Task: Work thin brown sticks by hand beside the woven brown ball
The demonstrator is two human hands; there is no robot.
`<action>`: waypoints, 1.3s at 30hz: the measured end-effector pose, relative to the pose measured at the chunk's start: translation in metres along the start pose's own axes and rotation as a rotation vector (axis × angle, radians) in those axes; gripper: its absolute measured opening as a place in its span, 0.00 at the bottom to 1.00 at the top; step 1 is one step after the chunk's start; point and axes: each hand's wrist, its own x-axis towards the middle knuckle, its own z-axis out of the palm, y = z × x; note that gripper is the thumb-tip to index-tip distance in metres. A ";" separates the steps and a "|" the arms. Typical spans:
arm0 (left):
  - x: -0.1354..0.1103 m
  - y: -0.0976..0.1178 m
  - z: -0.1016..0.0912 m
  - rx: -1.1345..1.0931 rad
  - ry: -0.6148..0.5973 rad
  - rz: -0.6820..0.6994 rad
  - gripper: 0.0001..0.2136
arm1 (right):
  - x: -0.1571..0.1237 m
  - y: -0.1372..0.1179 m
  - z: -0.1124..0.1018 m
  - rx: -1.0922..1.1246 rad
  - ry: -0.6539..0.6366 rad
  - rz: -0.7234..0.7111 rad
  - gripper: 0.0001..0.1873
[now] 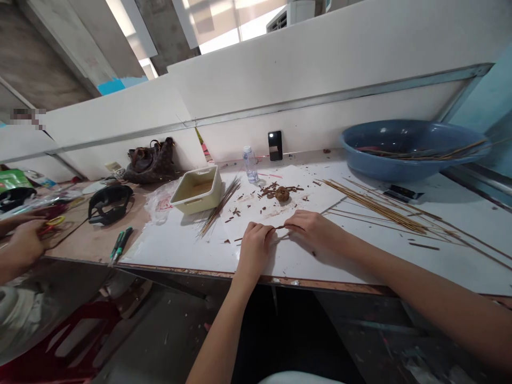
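My left hand (pixel 255 244) and my right hand (pixel 311 229) rest low over the white tabletop near its front edge. Between them runs a thin stick (pixel 279 228) with brown material on it, pinched by the fingertips of both hands. Just beyond the hands lies a round lump of brown paste (pixel 282 194), with several small brown pieces (pixel 270 189) scattered around it. To the right is a bundle of thin tan sticks (pixel 376 207). Another bundle of thin sticks (pixel 221 205) lies left of the lump, against a cream plastic tub (pixel 192 206).
A clear bottle (pixel 250 166) and an upright phone (pixel 275 146) stand at the back. A blue basin (pixel 400 166) with long sticks sits at right. Leftward are green-handled pliers (pixel 120 244), a black headset (pixel 110 205), a brown bag (pixel 151 162) and another person's hand (pixel 24 245).
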 end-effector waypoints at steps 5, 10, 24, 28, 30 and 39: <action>0.001 0.001 -0.001 -0.009 -0.005 -0.004 0.07 | -0.001 0.001 0.003 -0.010 0.028 0.014 0.13; 0.001 -0.002 -0.001 -0.022 -0.005 -0.003 0.07 | 0.000 0.002 0.006 -0.046 0.038 0.011 0.11; 0.004 0.000 0.003 0.097 0.012 -0.002 0.09 | 0.001 -0.001 0.013 -0.197 0.060 0.056 0.13; 0.010 0.001 0.003 0.153 -0.020 -0.008 0.08 | 0.000 -0.004 0.021 -0.221 0.087 0.102 0.19; 0.008 0.003 0.006 0.180 -0.040 -0.018 0.08 | -0.002 -0.006 0.027 -0.222 0.068 0.109 0.24; -0.025 0.011 0.028 0.392 -0.172 -0.137 0.26 | -0.009 -0.012 0.043 -0.319 -0.028 0.081 0.37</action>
